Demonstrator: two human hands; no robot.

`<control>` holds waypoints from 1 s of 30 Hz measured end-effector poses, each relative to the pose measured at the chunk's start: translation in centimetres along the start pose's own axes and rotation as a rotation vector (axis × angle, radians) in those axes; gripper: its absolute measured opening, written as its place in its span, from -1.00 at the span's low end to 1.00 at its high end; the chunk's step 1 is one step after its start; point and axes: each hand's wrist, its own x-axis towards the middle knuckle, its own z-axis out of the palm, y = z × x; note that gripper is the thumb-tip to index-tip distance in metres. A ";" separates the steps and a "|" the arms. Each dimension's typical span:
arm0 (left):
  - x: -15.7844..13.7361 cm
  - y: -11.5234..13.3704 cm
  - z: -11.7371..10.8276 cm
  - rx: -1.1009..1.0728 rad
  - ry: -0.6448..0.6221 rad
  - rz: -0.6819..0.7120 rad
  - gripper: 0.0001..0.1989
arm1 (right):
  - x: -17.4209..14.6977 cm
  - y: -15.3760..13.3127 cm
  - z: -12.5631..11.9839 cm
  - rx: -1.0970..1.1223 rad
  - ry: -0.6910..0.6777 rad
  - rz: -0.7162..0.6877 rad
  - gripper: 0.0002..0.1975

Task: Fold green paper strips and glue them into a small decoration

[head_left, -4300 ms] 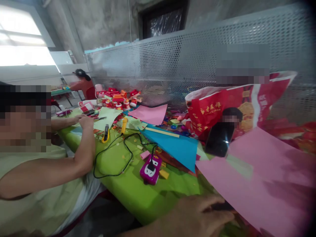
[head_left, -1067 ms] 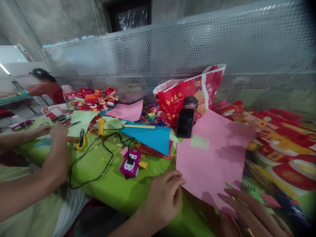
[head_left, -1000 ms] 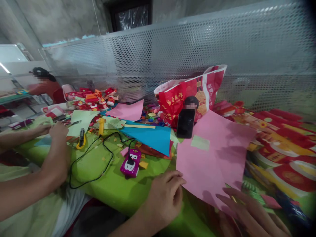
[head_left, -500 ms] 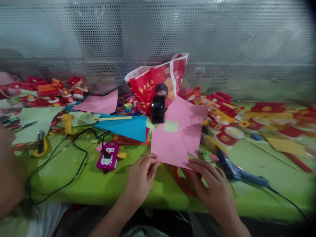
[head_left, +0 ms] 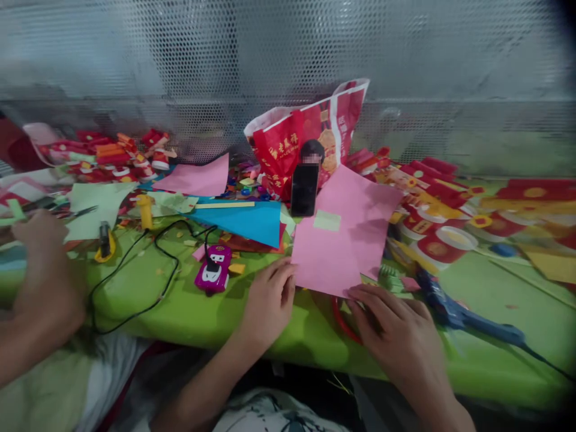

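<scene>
A pink sheet of paper (head_left: 326, 261) is held at its near edge by both hands. My left hand (head_left: 272, 294) pinches its near left corner, and my right hand (head_left: 396, 324) grips the near right corner. A small pale green paper piece (head_left: 327, 221) lies on the pink paper. Behind the held sheet is more pink paper (head_left: 360, 192). Partly under the sheet and my right hand shows a red ring-shaped thing (head_left: 342, 321), mostly hidden. To the right of my right hand lies a dark blue glue gun (head_left: 463, 312) with its cord.
A phone (head_left: 304, 191) stands before a red bag (head_left: 288, 138). Blue paper (head_left: 252, 222), a purple car-shaped device (head_left: 213, 270) with a black cable and a yellow cutter (head_left: 105, 243) lie left. Red paper crafts (head_left: 427, 180) crowd the right back. Another person's arm (head_left: 49, 282) reaches in at left.
The whole view has shifted, so things on the table appear further right and slightly higher. The other person's hand now shows at the left. Both my hands still hold the pink paper.
</scene>
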 end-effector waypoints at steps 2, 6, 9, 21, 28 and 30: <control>0.4 -0.1 0.1 0.116 -0.045 -0.020 -0.65 | 0.2 -0.1 -0.1 -0.010 -0.003 -0.019 -0.77; 1.6 0.2 0.1 0.289 -0.161 -0.039 -0.58 | 0.6 -0.3 -0.2 -0.047 0.010 -0.031 -0.76; 3.0 0.6 -0.3 0.362 -0.193 -0.083 -0.51 | 0.6 -0.4 -0.2 -0.054 0.010 -0.029 -0.77; 6.8 -1.2 -1.5 0.638 -0.350 -0.192 -0.50 | 0.4 -0.8 -0.2 0.021 0.040 0.022 -0.78; 7.6 -1.6 -2.1 0.723 -0.400 -0.293 -0.47 | 0.7 -1.0 -0.5 0.046 0.053 0.043 -0.77; 8.0 -1.6 -2.2 0.730 -0.411 -0.336 -0.46 | 0.7 -1.0 -0.6 0.055 0.054 0.048 -0.78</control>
